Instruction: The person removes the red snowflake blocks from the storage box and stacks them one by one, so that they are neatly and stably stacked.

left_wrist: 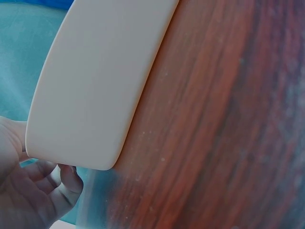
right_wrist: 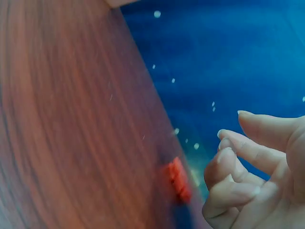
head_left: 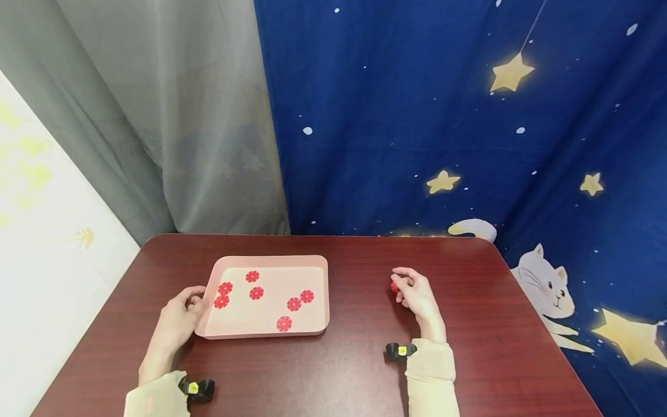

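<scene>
My left hand (head_left: 179, 321) grips the left end of a pink tray (head_left: 268, 260). In the left wrist view its fingers (left_wrist: 62, 191) curl at the tray's end wall (left_wrist: 71, 161). Several red notched plastic discs, flower-like, lie flat in the tray, among them one disc (head_left: 283, 324) near the front wall. My right hand (head_left: 418, 294) is over the table to the right of the tray. Just beside its fingertips is another red notched disc (right_wrist: 178, 180), on edge and blurred in the right wrist view, apart from the thumb and fingers.
The dark red wooden table (head_left: 359, 370) has its far edge against a grey curtain (head_left: 219, 145) and a blue star-patterned curtain (head_left: 375, 116). A white panel (head_left: 57, 260) stands on the left. Each wrist wears a small black camera (head_left: 200, 390).
</scene>
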Motion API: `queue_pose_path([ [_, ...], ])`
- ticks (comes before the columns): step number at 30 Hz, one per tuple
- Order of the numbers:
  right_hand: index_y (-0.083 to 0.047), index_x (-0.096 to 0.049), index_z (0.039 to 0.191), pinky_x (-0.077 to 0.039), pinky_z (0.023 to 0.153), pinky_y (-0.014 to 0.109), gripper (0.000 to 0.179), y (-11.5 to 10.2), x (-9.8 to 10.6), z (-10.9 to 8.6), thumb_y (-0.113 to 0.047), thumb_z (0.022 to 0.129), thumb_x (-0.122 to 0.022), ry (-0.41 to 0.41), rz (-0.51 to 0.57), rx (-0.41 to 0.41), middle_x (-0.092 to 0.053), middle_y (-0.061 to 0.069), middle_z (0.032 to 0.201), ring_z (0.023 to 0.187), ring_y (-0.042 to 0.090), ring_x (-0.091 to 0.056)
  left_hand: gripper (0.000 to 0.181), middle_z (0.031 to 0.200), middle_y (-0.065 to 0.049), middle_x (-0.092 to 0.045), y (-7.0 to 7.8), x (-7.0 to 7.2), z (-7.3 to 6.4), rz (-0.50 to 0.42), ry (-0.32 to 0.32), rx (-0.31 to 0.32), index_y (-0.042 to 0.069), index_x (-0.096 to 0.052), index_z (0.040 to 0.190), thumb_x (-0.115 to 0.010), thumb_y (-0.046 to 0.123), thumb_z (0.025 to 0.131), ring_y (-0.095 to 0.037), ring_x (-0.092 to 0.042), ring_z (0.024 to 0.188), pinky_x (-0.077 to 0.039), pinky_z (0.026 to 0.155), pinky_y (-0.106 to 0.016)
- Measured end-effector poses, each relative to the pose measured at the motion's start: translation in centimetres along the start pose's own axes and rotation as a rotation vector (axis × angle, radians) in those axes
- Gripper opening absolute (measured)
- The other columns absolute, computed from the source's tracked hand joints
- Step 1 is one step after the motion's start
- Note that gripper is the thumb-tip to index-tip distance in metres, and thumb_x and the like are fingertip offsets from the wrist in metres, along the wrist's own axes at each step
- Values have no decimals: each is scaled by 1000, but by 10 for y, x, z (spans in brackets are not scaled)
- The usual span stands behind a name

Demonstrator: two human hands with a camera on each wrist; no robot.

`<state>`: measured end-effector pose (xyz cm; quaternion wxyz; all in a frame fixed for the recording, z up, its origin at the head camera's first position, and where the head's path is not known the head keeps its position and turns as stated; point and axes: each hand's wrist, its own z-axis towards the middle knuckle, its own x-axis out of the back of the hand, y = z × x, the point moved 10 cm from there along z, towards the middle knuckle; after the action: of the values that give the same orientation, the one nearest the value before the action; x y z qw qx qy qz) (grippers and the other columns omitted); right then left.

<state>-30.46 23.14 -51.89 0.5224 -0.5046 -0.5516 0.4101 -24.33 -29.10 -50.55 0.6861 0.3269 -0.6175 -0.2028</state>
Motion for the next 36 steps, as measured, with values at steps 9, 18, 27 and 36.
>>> queue_pose_path([
  [9, 2, -62, 117, -45, 49, 29, 25, -32, -30, -13, -10, 95, -63, -54, -49, 104, -60, 20, 84, 57, 28, -59, 36, 96, -10, -58, -4, 2, -3, 9, -14, 19, 1, -55, 129, -54, 23, 100, -20, -50, 79, -39, 64, -27],
  [18, 3, -65, 107, -46, 50, 32, 15, -76, -73, -37, -3, 94, -63, -168, -71, 223, -62, 7, 80, 63, 41, -60, 36, 96, -10, -57, -6, 1, -4, 7, -28, 41, 1, -55, 129, -53, 21, 99, -20, -50, 78, -39, 62, -28],
  [27, -3, -66, 106, -52, 54, 39, 15, -89, -119, -47, -13, 94, -65, -250, -235, 329, -64, 9, 83, 62, 16, -61, 36, 94, -10, -58, -5, 1, -3, 11, -25, 27, 0, -55, 129, -54, 21, 99, -20, -50, 76, -38, 62, -29],
  [36, -12, -68, 102, -50, 62, 28, 10, -105, -176, -51, -18, 94, -66, -354, -342, 428, -65, -3, 81, 71, 20, -62, 37, 96, -10, -58, -2, -1, -1, -4, -23, 25, 0, -55, 129, -55, 23, 99, -21, -50, 79, -39, 64, -29],
])
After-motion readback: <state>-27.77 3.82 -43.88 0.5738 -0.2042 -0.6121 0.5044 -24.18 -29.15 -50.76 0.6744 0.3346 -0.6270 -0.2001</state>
